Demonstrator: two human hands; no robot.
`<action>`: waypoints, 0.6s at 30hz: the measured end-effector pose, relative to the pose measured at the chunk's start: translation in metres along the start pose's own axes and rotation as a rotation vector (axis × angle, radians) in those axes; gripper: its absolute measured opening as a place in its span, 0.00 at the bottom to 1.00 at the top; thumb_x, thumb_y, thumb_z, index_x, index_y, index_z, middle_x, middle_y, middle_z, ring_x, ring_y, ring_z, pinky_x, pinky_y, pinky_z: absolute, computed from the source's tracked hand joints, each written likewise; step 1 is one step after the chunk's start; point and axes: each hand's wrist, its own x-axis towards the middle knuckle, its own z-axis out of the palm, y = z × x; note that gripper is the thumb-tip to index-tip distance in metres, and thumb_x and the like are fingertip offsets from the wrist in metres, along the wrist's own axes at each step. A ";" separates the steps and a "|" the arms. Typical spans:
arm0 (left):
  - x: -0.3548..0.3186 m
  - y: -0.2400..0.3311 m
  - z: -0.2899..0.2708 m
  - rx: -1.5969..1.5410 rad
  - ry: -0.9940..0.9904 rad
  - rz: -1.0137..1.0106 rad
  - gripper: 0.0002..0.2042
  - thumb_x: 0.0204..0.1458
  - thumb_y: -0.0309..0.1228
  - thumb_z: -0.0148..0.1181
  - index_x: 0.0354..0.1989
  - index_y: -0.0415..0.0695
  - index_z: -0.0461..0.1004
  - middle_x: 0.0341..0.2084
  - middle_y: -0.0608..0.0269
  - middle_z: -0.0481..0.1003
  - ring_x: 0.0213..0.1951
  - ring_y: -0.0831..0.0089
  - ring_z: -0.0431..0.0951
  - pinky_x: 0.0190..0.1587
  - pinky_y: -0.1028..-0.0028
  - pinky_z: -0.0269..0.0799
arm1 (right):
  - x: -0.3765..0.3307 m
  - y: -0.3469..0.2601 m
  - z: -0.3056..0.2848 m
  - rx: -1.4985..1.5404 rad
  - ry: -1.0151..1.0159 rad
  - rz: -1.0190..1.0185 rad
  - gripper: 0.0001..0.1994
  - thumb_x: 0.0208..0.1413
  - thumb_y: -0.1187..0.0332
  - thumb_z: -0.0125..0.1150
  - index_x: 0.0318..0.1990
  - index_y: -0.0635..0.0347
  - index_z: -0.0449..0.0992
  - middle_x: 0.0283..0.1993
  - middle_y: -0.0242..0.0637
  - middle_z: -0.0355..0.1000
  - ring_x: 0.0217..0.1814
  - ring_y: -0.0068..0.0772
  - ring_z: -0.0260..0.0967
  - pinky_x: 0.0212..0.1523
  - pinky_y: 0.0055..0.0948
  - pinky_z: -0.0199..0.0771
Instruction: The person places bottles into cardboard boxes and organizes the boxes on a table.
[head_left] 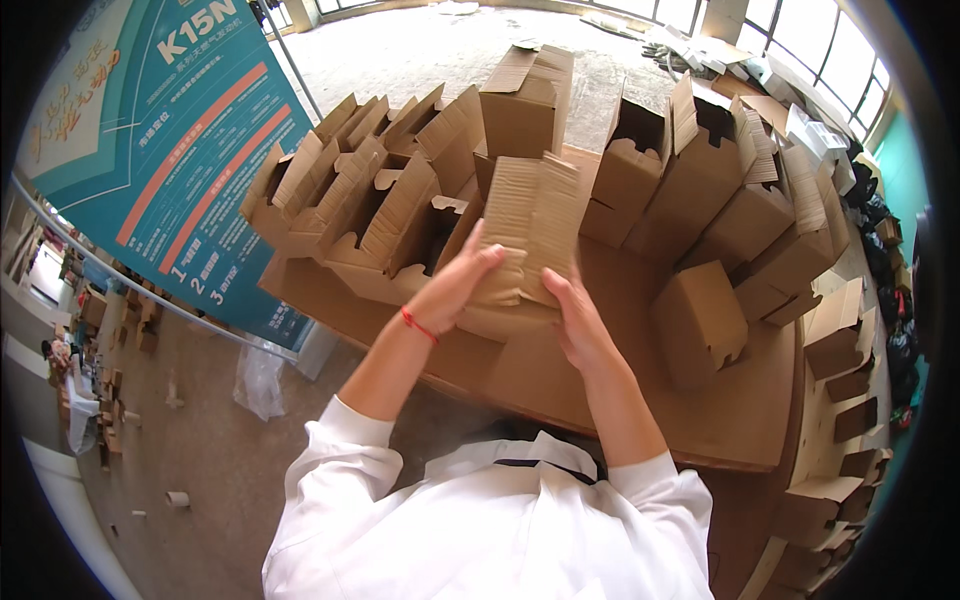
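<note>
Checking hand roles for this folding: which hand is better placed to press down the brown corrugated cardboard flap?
Left hand, probably: its fingers lie over the brown corrugated cardboard flap, while the right hand braces the edge.

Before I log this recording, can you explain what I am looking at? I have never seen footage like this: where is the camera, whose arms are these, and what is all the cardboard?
There is no machine here. A wide fisheye camera sits on a person's head and looks down, so edges bend near the rim. The two forearms rising from the bottom are that person's own. The left hand and right hand hold a flat corrugated cardboard piece between them, over a cardboard-covered table. On the table stand many folded cardboard boxes, most with open flaps, and one closed box to the right. A teal banner stands on the left.
</note>
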 end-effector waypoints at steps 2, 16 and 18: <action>-0.004 0.021 -0.001 0.007 0.057 -0.015 0.26 0.61 0.37 0.48 0.66 0.46 0.51 0.55 0.63 0.66 0.52 0.76 0.71 0.49 0.73 0.73 | 0.017 0.006 0.015 0.004 -0.015 0.056 0.45 0.58 0.57 0.55 0.71 0.56 0.29 0.72 0.44 0.43 0.73 0.36 0.43 0.67 0.30 0.47; 0.036 0.020 -0.055 0.106 0.019 -0.036 0.24 0.60 0.38 0.50 0.63 0.43 0.58 0.53 0.62 0.69 0.52 0.73 0.71 0.51 0.73 0.70 | 0.064 0.022 0.029 -0.154 0.105 -0.011 0.47 0.55 0.51 0.58 0.72 0.54 0.30 0.70 0.46 0.48 0.70 0.41 0.48 0.65 0.43 0.54; 0.038 0.016 -0.066 0.223 0.024 0.100 0.28 0.60 0.36 0.51 0.66 0.39 0.51 0.57 0.59 0.65 0.56 0.73 0.67 0.56 0.75 0.65 | 0.059 0.028 0.022 -0.240 0.137 -0.087 0.46 0.55 0.52 0.59 0.72 0.53 0.34 0.70 0.46 0.48 0.71 0.43 0.47 0.66 0.42 0.51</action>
